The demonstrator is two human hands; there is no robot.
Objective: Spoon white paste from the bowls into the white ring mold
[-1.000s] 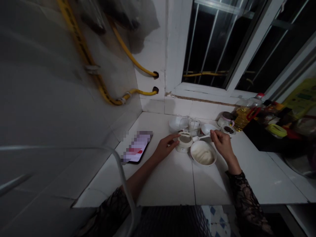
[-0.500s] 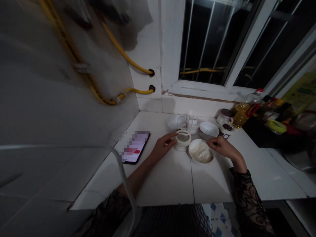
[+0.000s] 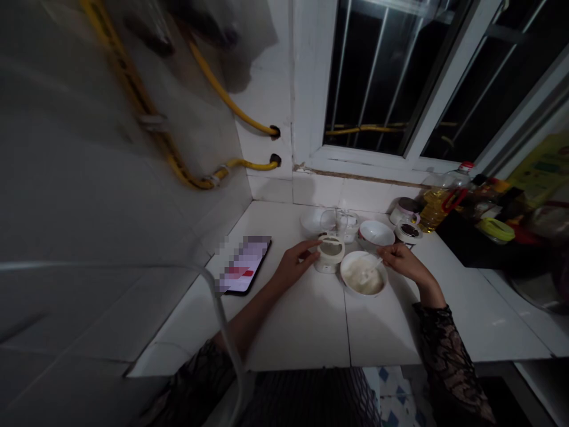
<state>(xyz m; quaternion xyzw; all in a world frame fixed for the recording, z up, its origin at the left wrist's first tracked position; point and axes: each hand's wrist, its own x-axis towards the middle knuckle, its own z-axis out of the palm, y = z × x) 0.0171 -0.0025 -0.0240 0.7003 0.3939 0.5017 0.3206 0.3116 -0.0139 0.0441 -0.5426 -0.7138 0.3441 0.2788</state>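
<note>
A white bowl (image 3: pixel 364 273) with a pale, creamy mixture stands on the tiled counter. My right hand (image 3: pixel 402 263) pinches the handle of a spoon (image 3: pixel 372 268) whose lower end rests in that mixture. Just left of the bowl is a small white jar (image 3: pixel 329 260) with an open lid. The fingers of my left hand (image 3: pixel 297 261) touch the jar's left side and rim. Behind the bowl sits another bowl (image 3: pixel 376 233), white with a red pattern.
A phone (image 3: pixel 247 267) lies left of my left hand. Along the back are a clear bowl (image 3: pixel 316 220), a container (image 3: pixel 348 226), two lidded jars, and an oil bottle (image 3: pixel 438 204). A pale cable (image 3: pixel 223 320) crosses the near left.
My right hand has shifted slightly right, and the spoon handle shows more clearly over the bowl's rim. My left hand stays at the jar.
</note>
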